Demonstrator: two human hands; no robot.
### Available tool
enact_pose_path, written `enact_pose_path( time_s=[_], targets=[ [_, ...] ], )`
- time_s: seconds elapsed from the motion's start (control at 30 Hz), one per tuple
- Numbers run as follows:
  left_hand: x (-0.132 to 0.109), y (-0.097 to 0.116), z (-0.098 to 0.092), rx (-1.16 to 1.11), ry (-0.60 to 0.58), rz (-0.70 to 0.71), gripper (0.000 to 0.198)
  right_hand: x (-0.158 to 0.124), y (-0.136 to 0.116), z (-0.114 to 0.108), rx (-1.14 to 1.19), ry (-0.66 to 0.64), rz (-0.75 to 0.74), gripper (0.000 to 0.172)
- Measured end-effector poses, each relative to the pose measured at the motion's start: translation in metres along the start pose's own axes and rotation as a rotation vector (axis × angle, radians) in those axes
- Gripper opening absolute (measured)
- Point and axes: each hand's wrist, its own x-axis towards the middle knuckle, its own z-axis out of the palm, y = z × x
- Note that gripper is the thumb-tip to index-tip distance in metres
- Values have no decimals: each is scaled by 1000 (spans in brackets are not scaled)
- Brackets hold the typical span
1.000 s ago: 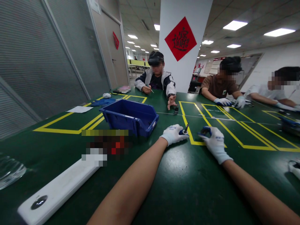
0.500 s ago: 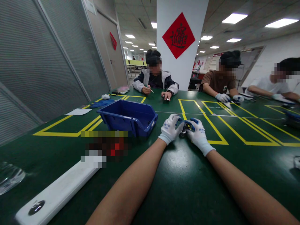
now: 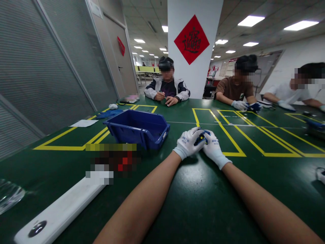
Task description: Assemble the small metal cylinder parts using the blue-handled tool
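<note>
- Left hand (image 3: 189,142), in a white glove, is curled in a grasp around a small dark part (image 3: 202,138) with a yellow spot; the part lies between 2 and 3 o'clock from the middle of this hand.
- Right hand (image 3: 212,145), gloved alike, closes on that same part from the opposite side, so that from here it sits at about 10 o'clock.
- Neither hand is clearly nearer: the fingers of both meet at the part, and the wrists slant in towards it from 7 and 5 o'clock.
- Its long axis cannot be told, since the gloves cover most of it; whether it is one piece or two joined is hidden as well.
- Both hands are over the bench (image 3: 203,206); whether the part touches the surface does not show.
- Yellow tape (image 3: 235,154) runs just beside the right hand, at about 4 o'clock from the part.
- At 9 to 10 o'clock, apart from the left hand, stands a blue bin (image 3: 129,133), its low front turned towards the hands.
- Farther off, at about 8 o'clock, a long white bar (image 3: 61,206) lies slantwise.
</note>
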Motion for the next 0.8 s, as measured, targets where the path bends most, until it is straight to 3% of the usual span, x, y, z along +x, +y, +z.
enact_pose_path(
  time_s=[0.3,0.6,0.8],
  targets=[
    [2,3,-8,-31,121,-55,34,1,1,0,-8,-35,25,39],
    [0,4,-7,-28,66,-9,49,0,-3,0,5,-56,-15,36],
    [0,4,-6,2,21,19,36,-1,-1,3,0,-57,5,39]
  ],
)
